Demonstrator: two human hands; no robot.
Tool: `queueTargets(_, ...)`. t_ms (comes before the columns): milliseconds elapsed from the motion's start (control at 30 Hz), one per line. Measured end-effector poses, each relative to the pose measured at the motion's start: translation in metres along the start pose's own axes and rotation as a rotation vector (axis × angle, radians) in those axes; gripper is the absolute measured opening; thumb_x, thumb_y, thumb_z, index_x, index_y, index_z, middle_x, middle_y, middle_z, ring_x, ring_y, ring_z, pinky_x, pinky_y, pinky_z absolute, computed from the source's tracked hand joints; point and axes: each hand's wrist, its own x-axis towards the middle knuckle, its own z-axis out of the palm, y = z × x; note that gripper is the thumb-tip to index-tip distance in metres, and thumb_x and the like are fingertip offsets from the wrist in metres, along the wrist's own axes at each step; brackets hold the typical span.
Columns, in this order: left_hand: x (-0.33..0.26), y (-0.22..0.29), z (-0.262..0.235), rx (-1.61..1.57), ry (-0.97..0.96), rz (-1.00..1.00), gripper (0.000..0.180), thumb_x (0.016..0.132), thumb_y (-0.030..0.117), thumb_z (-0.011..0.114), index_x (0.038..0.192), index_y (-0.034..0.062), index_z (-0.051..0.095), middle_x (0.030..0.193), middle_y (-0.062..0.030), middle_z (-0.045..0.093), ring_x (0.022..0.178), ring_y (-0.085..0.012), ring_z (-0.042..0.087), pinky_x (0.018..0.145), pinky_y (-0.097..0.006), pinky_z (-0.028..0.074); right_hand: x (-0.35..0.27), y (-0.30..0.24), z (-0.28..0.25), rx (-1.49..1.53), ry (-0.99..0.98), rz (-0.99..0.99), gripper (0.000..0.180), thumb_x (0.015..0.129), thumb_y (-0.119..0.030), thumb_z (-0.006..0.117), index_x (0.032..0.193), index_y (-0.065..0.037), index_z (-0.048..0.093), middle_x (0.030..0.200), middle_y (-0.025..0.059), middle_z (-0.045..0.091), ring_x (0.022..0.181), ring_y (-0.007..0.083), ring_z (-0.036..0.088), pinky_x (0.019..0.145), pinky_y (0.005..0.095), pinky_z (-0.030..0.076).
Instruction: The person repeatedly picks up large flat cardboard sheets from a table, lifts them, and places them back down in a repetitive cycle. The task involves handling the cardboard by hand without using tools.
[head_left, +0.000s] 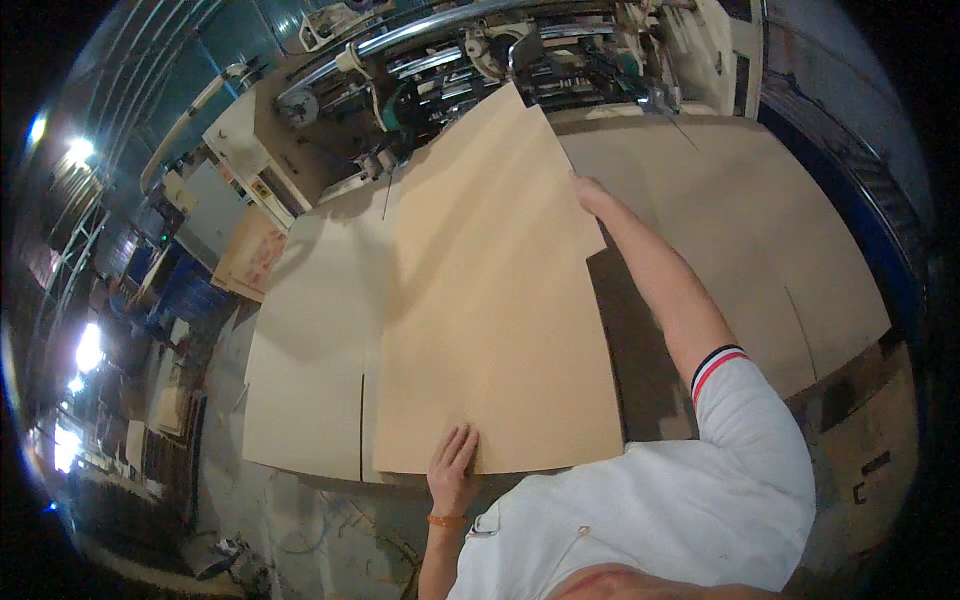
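A large tan cardboard sheet (pixel 490 310) with a notched right edge lies lengthwise in front of me, its far end reaching up toward a machine. My left hand (pixel 455 462) holds its near edge close to the left corner, fingers over the top face and the thumb out of sight. Stretched far forward, my right hand (pixel 590 193) is closed on the right edge near the far end. Under and beside this sheet lie a paler cardboard sheet (pixel 310 340) on the left and a broad, slit one (pixel 740 220) on the right.
Across the far side stands a machine with metal rollers (pixel 440 35), wheels and a cream side housing (pixel 260 150). Thin dark rods touch the cardboard near it. Blue framing (pixel 890 230) runs along the right. Stacked cardboard (pixel 170 410) stands on the left, beyond the concrete floor (pixel 290 510).
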Motion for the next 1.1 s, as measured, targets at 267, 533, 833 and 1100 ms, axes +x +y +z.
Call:
queueTargets(267,0.005,-0.054,0.01,0.031,0.249,-0.125,0.033,0.081,0.007,0.058,0.112,0.0096,0.068,0.116,-0.0115,0.065,0.11,-0.0294,0.061,0.101,-0.046,0.042,-0.012,0.024,0.082,1.197,-0.391,0.195,0.057,0.097,-0.048,0.043,0.129,-0.002,0.051,0.128,0.0138,0.055,0.116,0.027,0.052,0.097,0.0418,0.042)
queueTargets(533,0.016,-0.143,-0.008,0.079,0.3,-0.195,0.035,0.088,0.016,0.05,0.118,0.0054,0.064,0.121,-0.0157,0.063,0.115,-0.0327,0.058,0.104,-0.049,0.038,-0.09,0.109,0.003,0.851,-0.58,0.076,0.049,0.096,-0.047,0.047,0.119,-0.005,0.056,0.118,0.0089,0.061,0.101,0.02,0.06,0.086,0.039,0.05)
queueTargets(833,0.042,-0.206,-0.049,-0.227,0.37,-0.348,0.037,0.092,0.01,0.047,0.125,-0.0015,0.057,0.125,-0.0155,0.058,0.114,-0.0228,0.056,0.098,-0.037,0.044,-0.407,0.56,-0.35,-0.529,1.039,0.922,0.053,0.096,-0.04,0.047,0.135,-0.005,0.045,0.136,0.0109,0.048,0.124,0.0253,0.045,0.104,0.0415,0.036)
queueTargets(1100,0.06,-0.254,-0.066,-0.15,0.399,-0.529,0.038,0.091,0.01,0.045,0.123,-0.0055,0.058,0.12,-0.0126,0.062,0.108,-0.022,0.059,0.095,-0.032,0.046,-0.438,0.614,-0.407,0.947,1.046,0.7,0.058,0.098,-0.038,0.045,0.14,0.0,0.036,0.143,0.0126,0.041,0.127,0.0281,0.041,0.108,0.043,0.033)
